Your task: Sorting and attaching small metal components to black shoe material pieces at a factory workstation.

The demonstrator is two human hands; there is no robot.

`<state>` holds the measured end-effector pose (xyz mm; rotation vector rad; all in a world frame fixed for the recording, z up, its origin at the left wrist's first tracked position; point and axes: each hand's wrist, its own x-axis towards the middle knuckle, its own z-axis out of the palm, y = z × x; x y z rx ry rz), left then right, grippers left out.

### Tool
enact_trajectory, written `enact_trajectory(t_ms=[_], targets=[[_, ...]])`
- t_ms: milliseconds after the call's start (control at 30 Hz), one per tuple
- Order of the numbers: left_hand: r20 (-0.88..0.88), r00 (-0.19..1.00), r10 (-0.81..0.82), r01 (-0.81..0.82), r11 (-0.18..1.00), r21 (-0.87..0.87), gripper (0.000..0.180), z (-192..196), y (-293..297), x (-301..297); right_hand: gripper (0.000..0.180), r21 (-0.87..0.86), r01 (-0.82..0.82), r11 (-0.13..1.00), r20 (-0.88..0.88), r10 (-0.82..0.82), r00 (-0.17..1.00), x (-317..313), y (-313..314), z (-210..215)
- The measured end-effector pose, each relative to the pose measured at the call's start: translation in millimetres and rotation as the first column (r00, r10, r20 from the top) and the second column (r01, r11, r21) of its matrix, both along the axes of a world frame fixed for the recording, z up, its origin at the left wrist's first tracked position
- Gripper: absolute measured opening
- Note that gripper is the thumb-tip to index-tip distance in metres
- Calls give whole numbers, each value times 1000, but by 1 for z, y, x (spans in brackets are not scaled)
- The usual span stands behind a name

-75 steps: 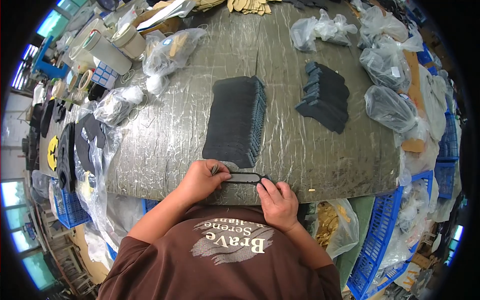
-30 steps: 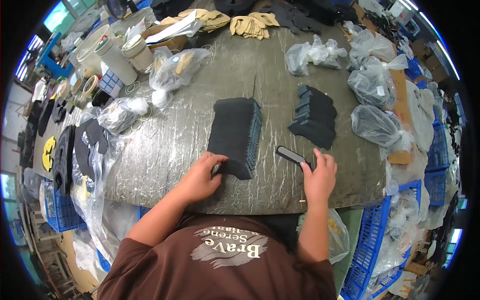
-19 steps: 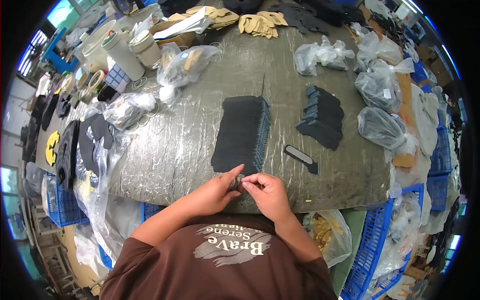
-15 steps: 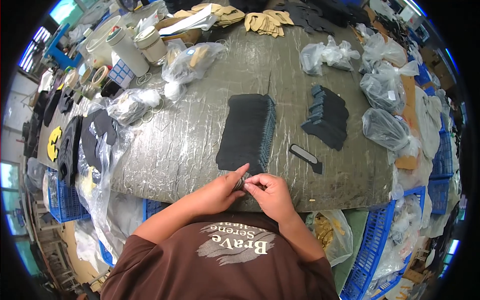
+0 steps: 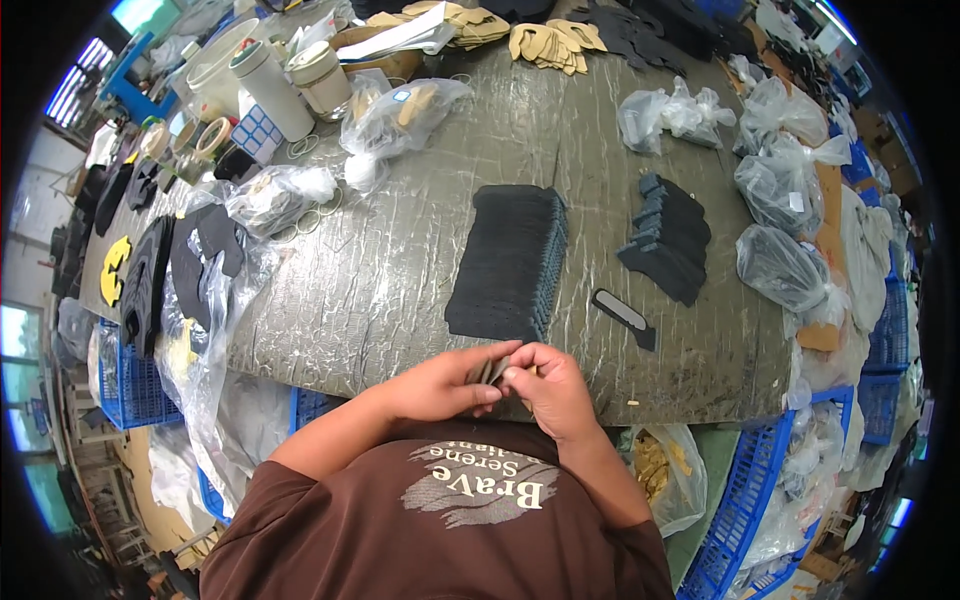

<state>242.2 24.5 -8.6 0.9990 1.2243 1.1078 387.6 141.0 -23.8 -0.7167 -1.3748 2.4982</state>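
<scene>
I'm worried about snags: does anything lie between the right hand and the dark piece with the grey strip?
Nothing visible: between the right hand and that dark piece only tabletop shows. The large dark stack lies left of that path, the small beige scrap right of it.

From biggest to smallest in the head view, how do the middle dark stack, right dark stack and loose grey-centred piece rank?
Middle dark stack
Right dark stack
Loose grey-centred piece
</scene>
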Motion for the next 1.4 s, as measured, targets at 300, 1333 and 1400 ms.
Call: enact_trajectory(t_ms=[300, 1333, 1400], targets=[[-679, 691, 248, 49, 921, 387, 25, 10, 1, -6, 10, -74, -86, 994, 54, 90, 994, 3, -11, -13], [-406, 875, 265, -402, 865, -301, 6, -14, -8, -44, 22, 989, -81, -121, 81, -8, 997, 23, -6, -28], [-418, 872, 255, -405, 856, -321, 6, -13, -5, -42, 22, 990, -78, -117, 77, -10, 997, 23, -7, -29]])
